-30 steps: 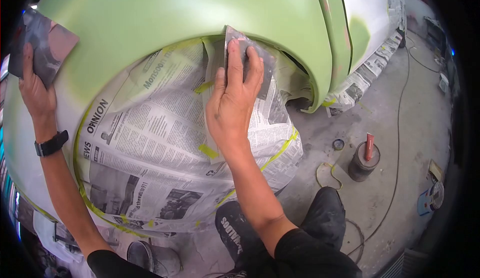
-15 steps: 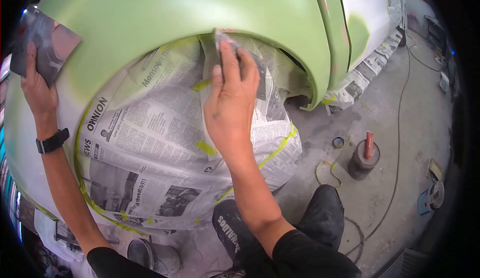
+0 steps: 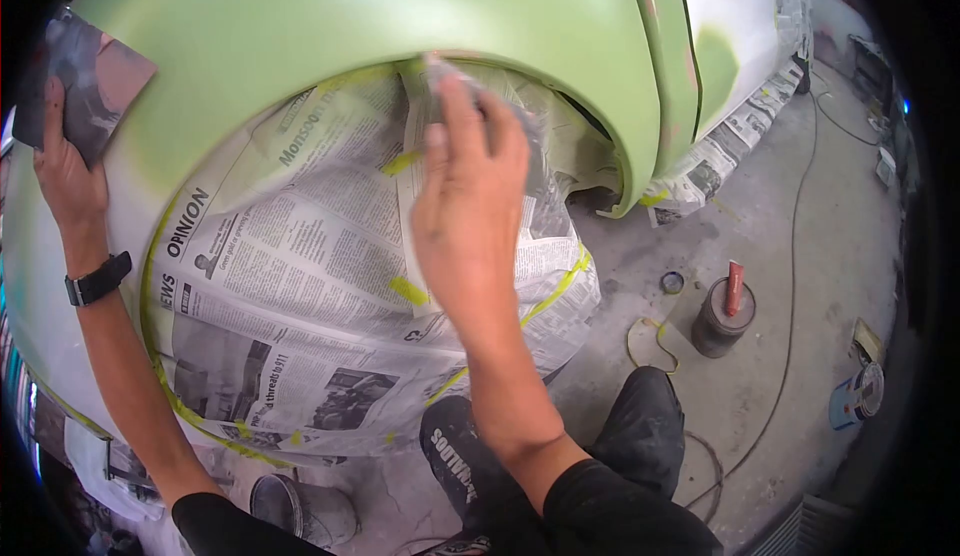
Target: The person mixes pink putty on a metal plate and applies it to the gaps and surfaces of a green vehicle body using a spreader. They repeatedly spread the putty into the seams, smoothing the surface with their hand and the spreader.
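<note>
On the left, my left hand [image 3: 72, 181] grips a dark flat mixing board [image 3: 78, 86] with pink filler smeared on its right part. My right hand [image 3: 470, 191] is closed on a thin grey putty spreader [image 3: 437, 69], partly hidden behind the fingers and blurred. The spreader's tip touches the lip of the wheel arch on a green car fender [image 3: 360, 6]. A pinkish smear [image 3: 465, 55] shows on that lip just right of the tip. Newspaper masking [image 3: 270, 246], held by yellow-green tape, covers the wheel opening below.
On the grey floor at right stand a dark can [image 3: 722, 326] with a red tube [image 3: 735, 286] on top and a blue can [image 3: 857, 396]. A hose [image 3: 795, 256] runs along the floor. A bucket [image 3: 320, 511] stands below my left arm.
My right hand has tilted slightly at the arch lip and shifted a little right, its spreader now blurred. The left hand and mixing board have moved slightly left.
</note>
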`<action>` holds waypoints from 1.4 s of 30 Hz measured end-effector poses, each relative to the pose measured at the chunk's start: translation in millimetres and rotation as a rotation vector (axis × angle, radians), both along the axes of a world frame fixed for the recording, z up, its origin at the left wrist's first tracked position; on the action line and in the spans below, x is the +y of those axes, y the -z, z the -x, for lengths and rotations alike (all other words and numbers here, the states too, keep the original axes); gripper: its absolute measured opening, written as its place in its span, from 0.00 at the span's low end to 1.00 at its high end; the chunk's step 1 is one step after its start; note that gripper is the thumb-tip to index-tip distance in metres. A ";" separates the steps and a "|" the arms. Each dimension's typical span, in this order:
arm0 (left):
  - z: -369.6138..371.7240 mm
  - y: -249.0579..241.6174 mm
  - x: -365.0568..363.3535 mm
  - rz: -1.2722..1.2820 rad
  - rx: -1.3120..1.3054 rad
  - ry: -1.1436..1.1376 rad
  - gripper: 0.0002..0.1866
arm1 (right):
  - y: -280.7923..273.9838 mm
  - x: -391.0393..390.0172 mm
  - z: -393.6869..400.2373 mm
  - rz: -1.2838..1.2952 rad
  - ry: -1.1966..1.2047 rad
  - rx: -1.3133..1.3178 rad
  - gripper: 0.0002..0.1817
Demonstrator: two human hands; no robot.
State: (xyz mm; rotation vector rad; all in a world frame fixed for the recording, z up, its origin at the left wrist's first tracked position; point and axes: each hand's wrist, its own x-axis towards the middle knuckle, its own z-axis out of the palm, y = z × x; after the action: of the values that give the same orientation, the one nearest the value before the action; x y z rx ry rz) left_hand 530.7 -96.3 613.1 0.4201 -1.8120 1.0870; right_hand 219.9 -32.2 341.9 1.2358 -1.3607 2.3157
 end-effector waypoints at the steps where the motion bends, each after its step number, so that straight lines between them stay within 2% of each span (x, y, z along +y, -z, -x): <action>1: -0.1 0.0 1.1 0.037 -0.020 -0.034 0.36 | 5.9 -5.6 11.0 0.015 0.029 -0.017 0.22; 3: 1.8 -0.3 6.1 0.132 -0.056 -0.129 0.35 | 11.2 -12.6 22.1 0.006 0.037 -0.079 0.22; 6: 4.6 -1.8 8.0 0.216 -0.074 -0.196 0.34 | 6.3 -12.5 10.0 0.038 -0.080 -0.048 0.22; 8: -5.6 -5.3 3.5 0.099 -0.007 -0.099 0.35 | 2.9 -7.1 3.7 0.074 -0.054 -0.028 0.21; 12: -46.9 -3.1 10.3 -0.287 0.233 0.317 0.38 | 4.3 -11.8 18.3 0.063 0.071 -0.099 0.20; 14: -51.5 25.2 33.2 -0.227 0.238 0.278 0.38 | -0.2 -8.3 17.1 -0.007 0.092 -0.070 0.19; 17: -25.6 107.7 81.7 0.163 0.098 -0.164 0.39 | -4.3 2.3 6.7 -0.006 0.045 0.031 0.20; 19: -15.1 171.4 107.6 -0.177 0.385 0.144 0.32 | -5.7 2.9 9.4 0.002 -0.019 0.021 0.20; 21: -21.8 253.3 115.8 -0.781 0.747 0.742 0.30 | -1.2 0.7 24.6 -0.023 -0.076 -0.033 0.20; 23: 4.7 316.5 123.7 -0.916 0.836 0.880 0.31 | -3.8 6.3 15.5 -0.026 -0.110 0.084 0.20; 26: 62.0 391.5 121.0 -0.996 1.138 0.847 0.27 | 10.5 18.1 15.7 0.038 -0.185 0.181 0.20; 30: 127.3 397.9 135.7 -1.283 1.319 0.884 0.24 | 61.3 55.2 61.9 0.003 -0.461 0.225 0.24; 31: 137.2 404.9 131.9 -1.271 1.181 0.849 0.22 | 78.8 63.3 71.3 -0.003 -0.519 0.274 0.31; 33: 162.5 411.2 129.0 -1.283 1.095 0.870 0.18 | 96.5 92.6 73.9 -0.053 -0.658 0.458 0.32; 35: 186.7 404.1 132.3 -1.335 1.188 0.998 0.14 | 116.2 116.7 66.6 -0.231 -0.748 0.479 0.34; 38: 179.6 388.5 134.5 -1.639 1.340 1.405 0.14 | 151.7 137.9 93.8 -0.596 -0.344 0.876 0.34; 39: 175.7 387.3 133.3 -1.633 1.294 1.404 0.17 | 168.9 141.4 102.8 -0.654 -0.282 0.910 0.34; 41: 171.8 397.8 122.5 -1.075 0.892 0.655 0.17 | 197.7 148.0 118.2 -0.791 -0.152 0.968 0.33; 42: 172.7 412.1 115.0 -1.101 0.882 0.581 0.17 | 190.1 153.3 120.4 -0.762 -0.012 0.973 0.32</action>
State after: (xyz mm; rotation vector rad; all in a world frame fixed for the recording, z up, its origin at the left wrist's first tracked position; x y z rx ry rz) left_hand 358.0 18.8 201.0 0.7736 -1.3815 -0.5445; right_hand 99.6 121.1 151.8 2.1209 -1.7638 0.8205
